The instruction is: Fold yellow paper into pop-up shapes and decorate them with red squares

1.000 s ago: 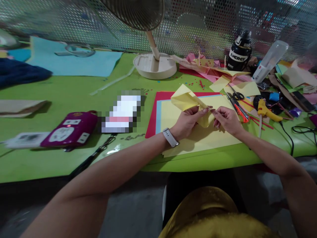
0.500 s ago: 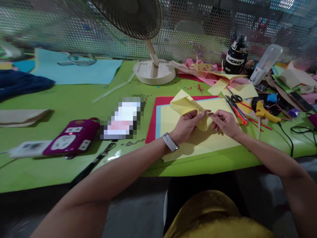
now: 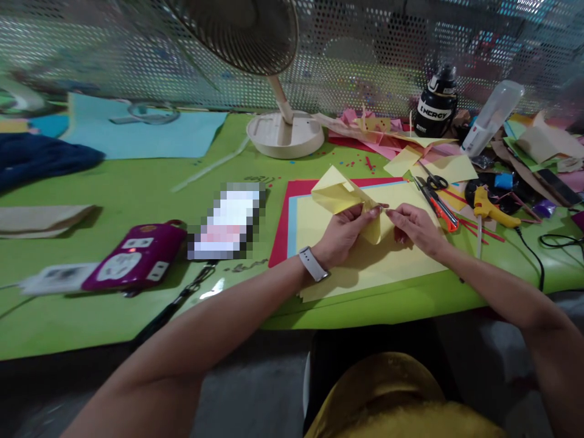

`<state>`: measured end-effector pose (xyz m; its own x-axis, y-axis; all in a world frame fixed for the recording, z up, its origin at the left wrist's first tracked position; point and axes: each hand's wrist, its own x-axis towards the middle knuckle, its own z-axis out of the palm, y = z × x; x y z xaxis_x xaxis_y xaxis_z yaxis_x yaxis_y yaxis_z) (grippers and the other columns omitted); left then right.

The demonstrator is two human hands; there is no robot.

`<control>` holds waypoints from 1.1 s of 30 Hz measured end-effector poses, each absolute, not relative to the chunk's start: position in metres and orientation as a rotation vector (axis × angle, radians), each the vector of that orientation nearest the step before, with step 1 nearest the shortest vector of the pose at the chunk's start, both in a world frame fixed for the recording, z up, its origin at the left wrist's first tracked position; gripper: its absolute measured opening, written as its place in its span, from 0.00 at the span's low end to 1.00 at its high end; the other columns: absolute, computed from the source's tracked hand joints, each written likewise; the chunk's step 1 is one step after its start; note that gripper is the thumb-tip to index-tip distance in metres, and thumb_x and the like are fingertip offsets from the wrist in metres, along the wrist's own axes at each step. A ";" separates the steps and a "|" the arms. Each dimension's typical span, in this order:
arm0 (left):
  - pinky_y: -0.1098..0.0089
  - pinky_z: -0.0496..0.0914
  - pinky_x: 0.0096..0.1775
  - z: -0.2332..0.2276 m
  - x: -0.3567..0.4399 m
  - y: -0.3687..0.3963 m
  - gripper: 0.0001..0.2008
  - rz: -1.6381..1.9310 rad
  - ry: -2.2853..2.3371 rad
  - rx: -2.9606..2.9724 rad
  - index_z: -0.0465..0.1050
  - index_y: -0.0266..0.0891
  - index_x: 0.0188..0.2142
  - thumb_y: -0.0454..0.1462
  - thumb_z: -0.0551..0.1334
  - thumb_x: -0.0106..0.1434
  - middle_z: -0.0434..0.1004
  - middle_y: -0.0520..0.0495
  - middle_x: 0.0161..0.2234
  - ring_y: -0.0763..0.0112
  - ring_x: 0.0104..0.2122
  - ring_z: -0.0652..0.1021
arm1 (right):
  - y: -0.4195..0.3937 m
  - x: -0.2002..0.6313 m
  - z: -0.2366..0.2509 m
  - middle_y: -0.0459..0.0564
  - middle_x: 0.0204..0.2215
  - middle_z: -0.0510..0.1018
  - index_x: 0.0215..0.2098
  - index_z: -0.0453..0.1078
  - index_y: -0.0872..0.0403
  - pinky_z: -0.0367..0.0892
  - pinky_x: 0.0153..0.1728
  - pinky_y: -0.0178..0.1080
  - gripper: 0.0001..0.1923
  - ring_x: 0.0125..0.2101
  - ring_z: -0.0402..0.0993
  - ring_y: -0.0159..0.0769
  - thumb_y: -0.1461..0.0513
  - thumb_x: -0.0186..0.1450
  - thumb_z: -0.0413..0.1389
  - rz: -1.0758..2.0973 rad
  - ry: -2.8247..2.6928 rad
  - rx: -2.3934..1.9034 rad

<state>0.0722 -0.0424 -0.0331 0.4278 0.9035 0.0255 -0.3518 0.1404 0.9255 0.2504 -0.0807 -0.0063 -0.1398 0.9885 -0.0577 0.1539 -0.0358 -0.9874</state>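
My left hand (image 3: 349,230), with a watch (image 3: 313,264) on its wrist, is closed on a folded piece of yellow paper (image 3: 335,190). The paper rises in a bent flap to the left of the fingers and hangs below them. Close to its right edge, my right hand (image 3: 415,226) pinches at the fingertips, almost touching the left thumb. What sits in that pinch is too small to make out. Both hands are just above a stack of yellow sheets (image 3: 378,274), with a light blue sheet (image 3: 292,228) and a red sheet (image 3: 279,243) beneath.
Right of the hands lie scissors (image 3: 437,181), an orange cutter (image 3: 444,214) and a yellow glue gun (image 3: 495,210) with its cord. A fan (image 3: 286,137), a black bottle (image 3: 434,108) and paper scraps stand behind. A phone (image 3: 230,222) and a purple pouch-like device (image 3: 134,258) lie left.
My hands stay almost in place, with the right fingertips shifting slightly at the paper's edge. The whole view has moved a little.
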 end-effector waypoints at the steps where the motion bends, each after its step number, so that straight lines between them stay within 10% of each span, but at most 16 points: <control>1: 0.64 0.72 0.42 -0.033 0.072 -0.043 0.18 0.997 0.636 1.067 0.83 0.38 0.40 0.48 0.73 0.55 0.84 0.42 0.37 0.62 0.38 0.80 | -0.081 0.251 -0.006 0.42 0.18 0.74 0.30 0.67 0.54 0.62 0.14 0.28 0.27 0.16 0.68 0.25 0.39 0.58 0.62 1.309 -1.433 -1.283; 21: 0.65 0.73 0.41 -0.029 0.079 -0.043 0.17 1.033 0.573 0.907 0.83 0.39 0.38 0.45 0.76 0.51 0.84 0.43 0.40 0.65 0.38 0.80 | -0.074 0.256 -0.017 0.39 0.15 0.74 0.26 0.68 0.53 0.64 0.14 0.26 0.22 0.13 0.65 0.22 0.46 0.56 0.68 1.445 -1.363 -1.152; 33: 0.69 0.66 0.32 -0.026 0.081 -0.048 0.16 1.026 0.732 0.976 0.78 0.38 0.26 0.47 0.77 0.49 0.79 0.50 0.26 0.73 0.26 0.73 | -0.080 0.251 -0.005 0.41 0.15 0.74 0.26 0.69 0.53 0.65 0.14 0.27 0.23 0.14 0.67 0.23 0.45 0.55 0.68 1.426 -1.411 -1.199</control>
